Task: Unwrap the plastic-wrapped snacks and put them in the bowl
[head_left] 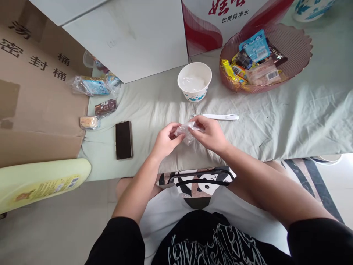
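Observation:
Crumpled clear plastic wrapper (188, 137) is stretched between my two hands, low over the cloth. My left hand (166, 141) pinches its left side with thumb and fingers. On the other side, the fingers of my right hand (211, 135) are closed on it. Whether anything is inside the plastic I cannot tell. Just beyond my right hand lies a slim white utility knife (224, 117), partly hidden by the fingers. Behind it a white paper cup (195, 82) with a blue leaf pattern stands upright, with clear plastic inside.
A pink ribbed bowl (299, 55) of packaged snacks stands back right. Left are a phone (124, 140), a wrapped biscuit (89, 122), a brown packet (105, 107) and a bagged blue packet (96, 86). Boxes border the back; a large carton (41, 99) stands left.

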Action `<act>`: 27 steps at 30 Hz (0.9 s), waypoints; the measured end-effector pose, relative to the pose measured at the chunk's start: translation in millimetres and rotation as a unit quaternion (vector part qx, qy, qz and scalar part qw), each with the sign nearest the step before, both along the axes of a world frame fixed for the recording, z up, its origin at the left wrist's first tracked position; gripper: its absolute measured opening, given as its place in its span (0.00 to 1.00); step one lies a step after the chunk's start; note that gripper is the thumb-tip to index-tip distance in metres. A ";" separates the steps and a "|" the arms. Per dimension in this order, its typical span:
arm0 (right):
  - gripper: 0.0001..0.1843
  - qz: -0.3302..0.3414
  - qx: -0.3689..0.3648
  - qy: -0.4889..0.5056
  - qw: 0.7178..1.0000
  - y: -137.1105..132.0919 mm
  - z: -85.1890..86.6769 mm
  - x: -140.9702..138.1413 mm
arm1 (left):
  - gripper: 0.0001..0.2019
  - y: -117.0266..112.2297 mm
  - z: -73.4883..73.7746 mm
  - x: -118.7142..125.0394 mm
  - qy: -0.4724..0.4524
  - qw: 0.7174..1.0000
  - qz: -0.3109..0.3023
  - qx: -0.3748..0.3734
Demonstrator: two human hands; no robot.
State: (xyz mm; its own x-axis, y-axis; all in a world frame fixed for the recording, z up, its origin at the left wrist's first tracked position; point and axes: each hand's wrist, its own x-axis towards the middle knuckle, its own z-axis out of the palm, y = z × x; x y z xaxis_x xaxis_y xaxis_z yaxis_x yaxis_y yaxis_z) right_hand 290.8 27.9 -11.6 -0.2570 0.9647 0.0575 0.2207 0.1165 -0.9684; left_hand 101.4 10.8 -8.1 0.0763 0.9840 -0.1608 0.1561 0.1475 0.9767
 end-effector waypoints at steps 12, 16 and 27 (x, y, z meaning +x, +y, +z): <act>0.08 -0.113 -0.131 0.245 0.954 23.3 9.7 8.4 | 0.16 128.7 95.4 35.0 0.304 0.879 0.076 0.360; 0.09 -0.108 -0.125 0.249 0.954 26.7 12.6 11.5 | 0.13 156.0 96.4 72.6 0.462 0.850 -0.088 0.239; 0.11 -0.099 -0.137 0.262 0.950 25.0 19.9 26.2 | 0.13 189.3 91.4 119.6 0.671 0.685 -0.284 0.021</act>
State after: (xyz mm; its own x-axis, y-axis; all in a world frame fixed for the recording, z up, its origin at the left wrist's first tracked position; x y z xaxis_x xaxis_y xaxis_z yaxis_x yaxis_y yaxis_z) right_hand 316.9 52.9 8.3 -0.0751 0.9883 -0.1327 -0.3080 -0.1496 -0.9396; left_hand 221.0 200.1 83.3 0.2596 0.8626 -0.4342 0.9378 -0.3325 -0.0999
